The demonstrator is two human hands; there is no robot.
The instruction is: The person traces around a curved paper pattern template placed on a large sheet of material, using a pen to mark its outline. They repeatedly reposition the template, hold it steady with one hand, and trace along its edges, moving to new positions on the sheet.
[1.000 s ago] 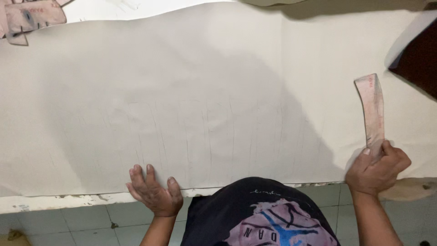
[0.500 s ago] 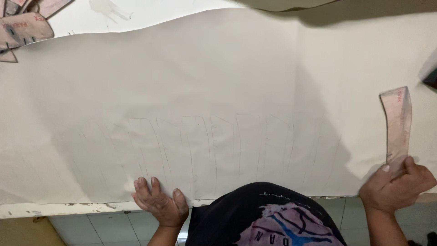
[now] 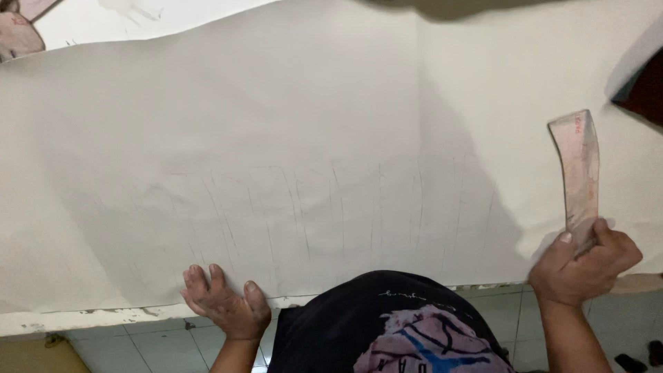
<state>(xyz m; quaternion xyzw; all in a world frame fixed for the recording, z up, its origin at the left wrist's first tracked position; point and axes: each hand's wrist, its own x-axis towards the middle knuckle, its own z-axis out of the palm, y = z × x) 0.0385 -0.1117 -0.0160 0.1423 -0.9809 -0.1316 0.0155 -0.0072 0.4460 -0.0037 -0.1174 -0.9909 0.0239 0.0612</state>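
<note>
A large sheet of white paper (image 3: 331, 138) with faint pencil lines covers the table. My left hand (image 3: 224, 304) lies flat, fingers apart, on the paper's near edge at the lower left. My right hand (image 3: 583, 266) grips the lower end of a curved, translucent pinkish ruler (image 3: 579, 169) that stands up over the right side of the sheet. My dark shirt with a printed design fills the bottom middle.
The table's white chipped front edge (image 3: 90, 319) runs below the paper, with a tiled floor (image 3: 159, 349) under it. Pinkish curved templates (image 3: 17, 31) lie at the far left corner. A dark object (image 3: 646, 86) sits at the right edge.
The view has shifted a little. My right hand has kept hold of the curved ruler, which sits more upright over the paper. My left hand stays on the near edge.
</note>
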